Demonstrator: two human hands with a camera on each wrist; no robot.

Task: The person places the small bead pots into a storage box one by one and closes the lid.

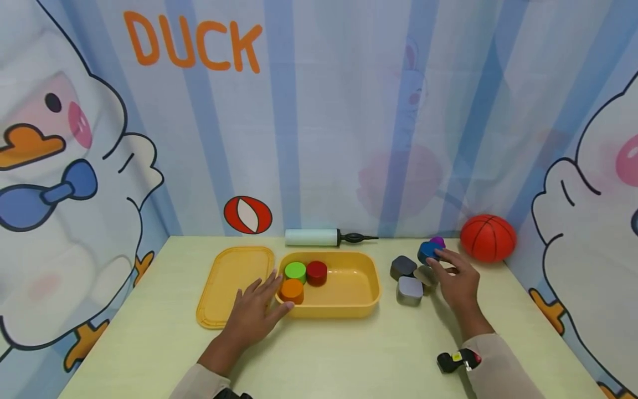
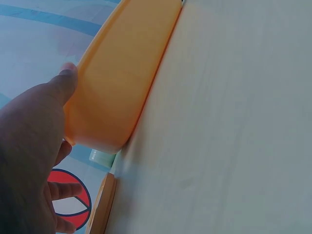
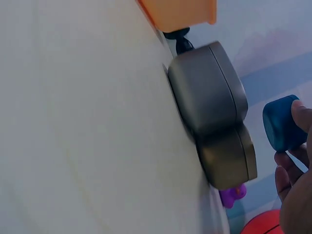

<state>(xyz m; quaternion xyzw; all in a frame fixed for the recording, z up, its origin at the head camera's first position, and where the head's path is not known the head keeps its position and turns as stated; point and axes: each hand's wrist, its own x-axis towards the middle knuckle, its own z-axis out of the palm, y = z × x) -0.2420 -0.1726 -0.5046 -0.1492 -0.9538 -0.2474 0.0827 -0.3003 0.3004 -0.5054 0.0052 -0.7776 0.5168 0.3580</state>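
My right hand (image 1: 459,280) pinches a small blue tin (image 1: 427,252) between thumb and fingers, raised above the table in the right wrist view. Close by stand several more rounded-square tins: a dark one (image 1: 402,267), a silver-grey one (image 1: 410,291) and a gold one (image 1: 425,277), partly covered by the hand. My left hand (image 1: 254,313), fingers spread and fairly straight, rests at the left end of a yellow plastic box (image 1: 331,312); its thumb touches the rim. Inside the box's left half sit a green tin (image 1: 296,271), a red tin (image 1: 317,274) and an orange tin (image 1: 292,291).
A flat yellow lid (image 1: 224,293) lies left of the box, partly under my left hand's outline. Behind the box is a pale hand pump (image 1: 314,237) with a black nozzle. A red ball (image 1: 488,239) and a small purple toy (image 1: 438,241) are at the back right.
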